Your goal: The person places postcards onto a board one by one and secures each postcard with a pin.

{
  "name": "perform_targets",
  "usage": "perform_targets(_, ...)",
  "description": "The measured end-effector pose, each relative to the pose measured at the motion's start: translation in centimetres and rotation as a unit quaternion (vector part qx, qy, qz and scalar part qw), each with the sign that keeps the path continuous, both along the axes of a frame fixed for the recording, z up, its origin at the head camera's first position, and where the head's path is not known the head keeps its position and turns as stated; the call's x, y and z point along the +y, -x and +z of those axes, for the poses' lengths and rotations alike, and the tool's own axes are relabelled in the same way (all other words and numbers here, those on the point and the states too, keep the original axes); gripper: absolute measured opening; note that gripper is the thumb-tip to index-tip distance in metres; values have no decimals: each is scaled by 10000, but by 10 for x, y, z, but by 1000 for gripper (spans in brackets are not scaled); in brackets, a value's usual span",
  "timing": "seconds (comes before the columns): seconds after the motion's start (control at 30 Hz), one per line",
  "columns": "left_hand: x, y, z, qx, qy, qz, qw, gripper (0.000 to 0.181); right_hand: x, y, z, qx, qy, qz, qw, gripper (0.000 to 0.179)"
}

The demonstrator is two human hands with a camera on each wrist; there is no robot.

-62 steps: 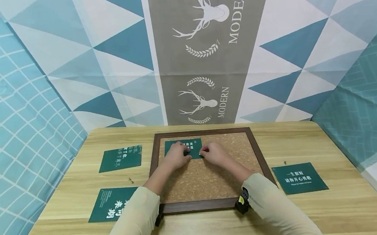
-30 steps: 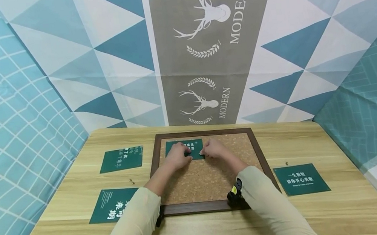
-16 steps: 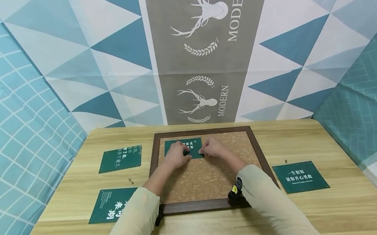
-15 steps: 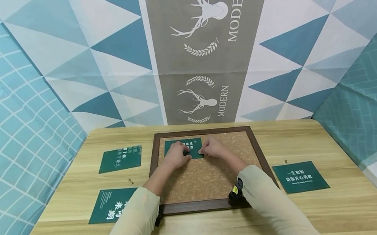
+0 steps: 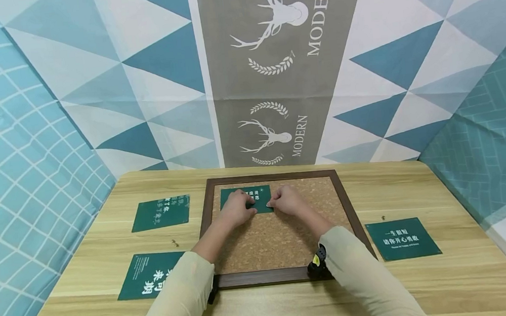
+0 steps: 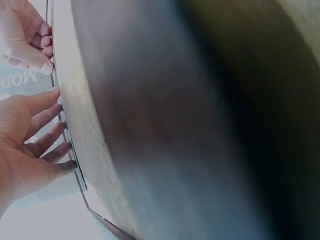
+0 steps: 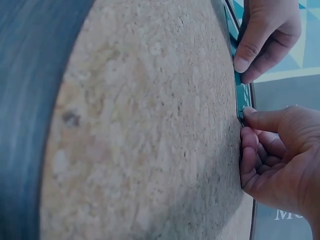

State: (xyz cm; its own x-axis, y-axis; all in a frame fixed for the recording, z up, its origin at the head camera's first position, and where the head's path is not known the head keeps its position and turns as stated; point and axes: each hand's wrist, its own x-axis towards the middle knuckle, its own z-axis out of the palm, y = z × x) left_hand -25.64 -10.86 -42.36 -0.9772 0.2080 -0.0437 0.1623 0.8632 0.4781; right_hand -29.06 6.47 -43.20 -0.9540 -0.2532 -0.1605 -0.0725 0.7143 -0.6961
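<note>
On the framed corkboard (image 5: 279, 242) lies a dark green card (image 5: 262, 196) with white characters, near the top left. My left hand (image 5: 236, 208) rests on the card with fingers spread; the left wrist view shows its fingertips lined along the card. My right hand (image 5: 287, 200) is at the card's lower right corner, thumb and forefinger pinching what looks like a thumbtack (image 5: 269, 206), mostly hidden by the fingertips. In the right wrist view the right thumb (image 7: 267, 120) presses at that corner, while the other fingers are curled against the board.
Two more green cards, an upper one (image 5: 162, 213) and a lower one (image 5: 147, 277), lie left of the board, the lower partly behind the left sleeve. Another card (image 5: 402, 239) lies to the right. Small brass-coloured pins (image 5: 175, 243) and another small piece (image 5: 383, 217) lie on the wooden table (image 5: 268, 314).
The right wrist has shifted slightly left and turned while its fingertips stay at the card's corner. The left hand and the card stay in place.
</note>
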Motion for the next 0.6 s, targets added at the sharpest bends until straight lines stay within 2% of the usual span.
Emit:
perform_targets(0.13,0,1,-2,-70,-78,62,9999,26,1,0,-1,8,193,-27,9998,19)
perform_targets(0.33,0,1,-3,-73,-48,97,9999,26,2,-1,-2,-199,412,-190,9988,21)
perform_targets(0.6,1,1,-2,26,-81,9,10000,26,0,-3,-2,72,27,-134,9999,37)
